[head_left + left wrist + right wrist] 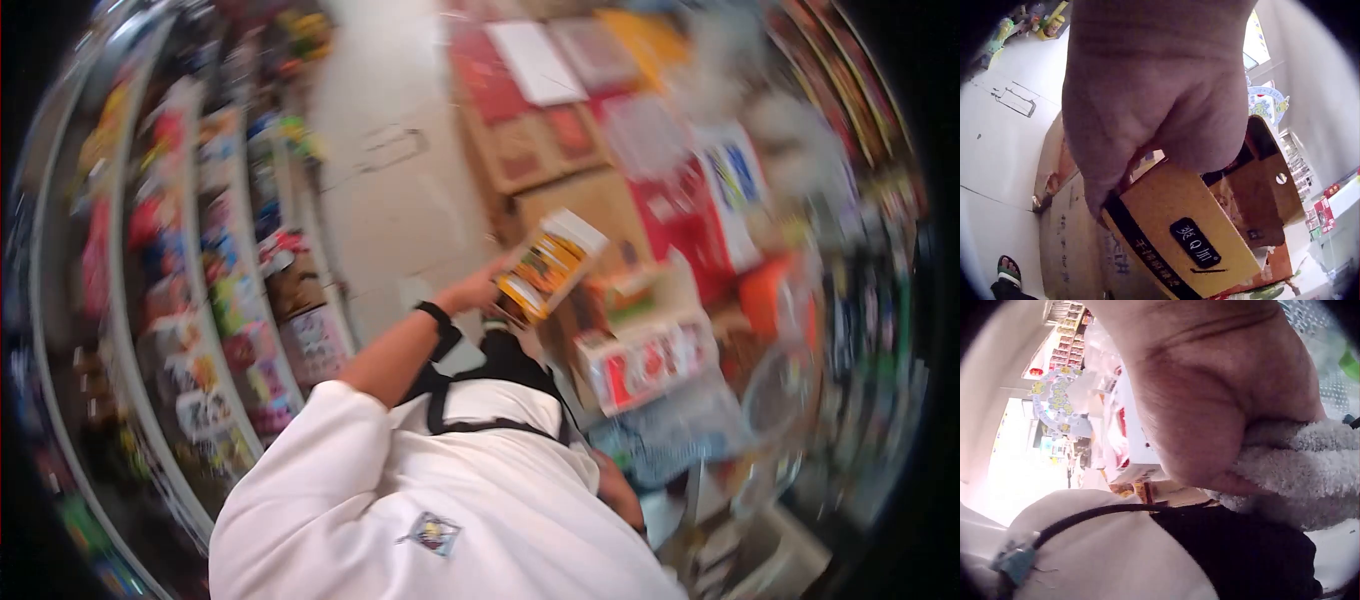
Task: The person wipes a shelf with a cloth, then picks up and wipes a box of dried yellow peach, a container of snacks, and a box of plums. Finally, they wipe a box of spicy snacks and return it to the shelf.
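Note:
In the head view my left hand (478,290) holds a yellow and orange cardboard box (548,268) above stacked cartons. From the left wrist, the hand (1154,94) grips the edge of this box (1185,225), which has black strips with white lettering and a raised brown flap; the fingertips are mostly hidden. Seen from the right wrist, my right hand (1229,412) is closed round a grey fluffy cloth (1310,472), close to my body. That hand cannot be made out in the head view, where only the forearm shows.
Shelves of colourful goods (205,300) line the left side, beside a pale tiled floor (400,210). Brown cartons (590,210), a white and red box (655,365) and clear plastic bags (670,430) lie on the right. An opened carton (790,555) stands at the lower right.

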`<action>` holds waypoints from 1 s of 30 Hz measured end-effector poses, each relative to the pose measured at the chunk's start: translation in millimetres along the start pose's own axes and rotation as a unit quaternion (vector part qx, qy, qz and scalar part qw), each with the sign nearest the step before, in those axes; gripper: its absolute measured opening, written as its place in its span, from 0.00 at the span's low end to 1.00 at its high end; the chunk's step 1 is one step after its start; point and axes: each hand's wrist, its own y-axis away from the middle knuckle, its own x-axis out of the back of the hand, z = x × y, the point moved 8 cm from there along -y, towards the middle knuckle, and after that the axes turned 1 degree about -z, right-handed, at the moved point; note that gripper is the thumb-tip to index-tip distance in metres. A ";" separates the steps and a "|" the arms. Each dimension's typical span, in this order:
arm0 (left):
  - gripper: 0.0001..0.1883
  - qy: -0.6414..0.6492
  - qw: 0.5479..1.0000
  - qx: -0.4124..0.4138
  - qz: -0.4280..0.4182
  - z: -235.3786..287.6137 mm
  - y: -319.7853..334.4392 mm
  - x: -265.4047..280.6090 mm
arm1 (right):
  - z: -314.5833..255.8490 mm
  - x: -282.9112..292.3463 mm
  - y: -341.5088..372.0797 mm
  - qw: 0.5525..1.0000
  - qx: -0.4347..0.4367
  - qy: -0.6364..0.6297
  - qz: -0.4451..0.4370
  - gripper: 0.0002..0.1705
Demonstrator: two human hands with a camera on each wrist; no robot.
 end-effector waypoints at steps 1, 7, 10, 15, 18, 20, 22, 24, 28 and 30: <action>0.30 0.016 0.999 0.023 0.023 -17.5 12.9 11.2 | -24.0 -8.7 8.0 1.000 0.000 -0.024 -0.014 0.25; 0.29 0.168 0.978 -0.035 0.116 44.3 181.7 31.6 | -78.1 6.6 -7.6 0.997 -0.031 0.032 -0.056 0.27; 0.27 0.195 0.970 -0.035 0.143 19.0 253.0 51.4 | -103.8 -11.7 7.2 0.998 -0.058 0.022 -0.015 0.27; 0.27 0.132 0.940 -0.057 0.309 -4.8 395.6 66.9 | -202.2 -98.7 -5.8 0.970 0.127 0.201 -0.053 0.22; 0.27 0.026 0.915 -0.125 0.383 -19.6 473.1 62.0 | -259.4 -195.9 -3.4 0.966 0.077 0.247 -0.007 0.25; 0.29 0.084 0.903 -0.104 0.409 -46.0 517.0 60.4 | -271.9 -278.3 -31.5 0.982 0.150 0.108 -0.036 0.28; 0.32 0.141 0.882 -0.086 0.441 -63.6 544.7 52.1 | -281.5 -382.4 -51.9 0.963 0.224 0.033 -0.145 0.28; 0.34 0.229 0.840 -0.211 0.445 -57.8 577.4 46.2 | -264.6 -477.5 -83.7 0.934 0.256 0.087 -0.235 0.30; 0.35 0.233 0.789 -0.263 0.504 -41.9 639.6 37.2 | -191.1 -629.7 -65.2 0.887 0.204 0.222 -0.349 0.33; 0.33 0.275 0.746 -0.303 0.525 -47.1 668.7 38.8 | -163.8 -662.3 -40.6 0.861 0.292 0.195 -0.367 0.36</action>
